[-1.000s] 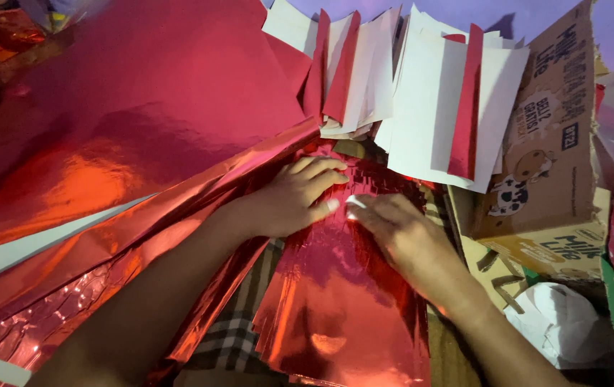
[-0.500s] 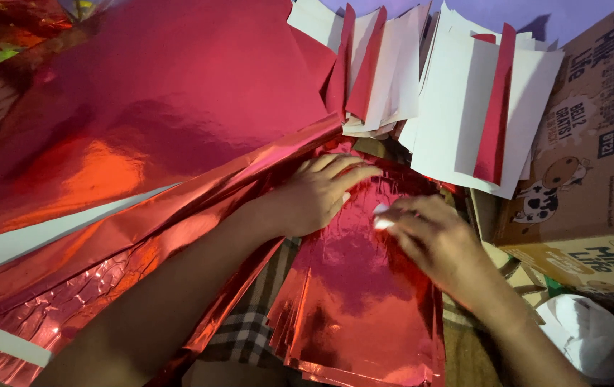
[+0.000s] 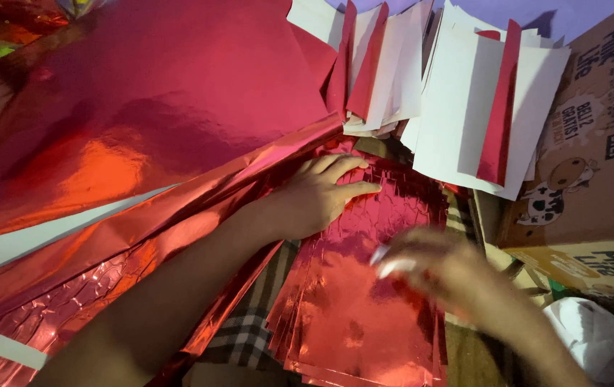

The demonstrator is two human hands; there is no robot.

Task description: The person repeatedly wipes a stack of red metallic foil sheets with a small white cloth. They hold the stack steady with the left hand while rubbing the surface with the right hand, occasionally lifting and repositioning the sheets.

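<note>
Right hand [image 3: 457, 276] slid down-right w/ small white bit pinched (blurred); left hand [image 3: 314, 197] flat, holds nothing, on red foil stack [image 3: 364, 315], sorting unfinished.

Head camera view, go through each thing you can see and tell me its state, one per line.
Left hand: flat, palm down on the foil stack.
Right hand: blurred, over the stack, fingertips near it.
Red foil stack: lying flat, crinkled.
Large red foil sheets: draped, creased.
White cards: fanned, red strips folded over.
Cardboard box: tilted.
</note>
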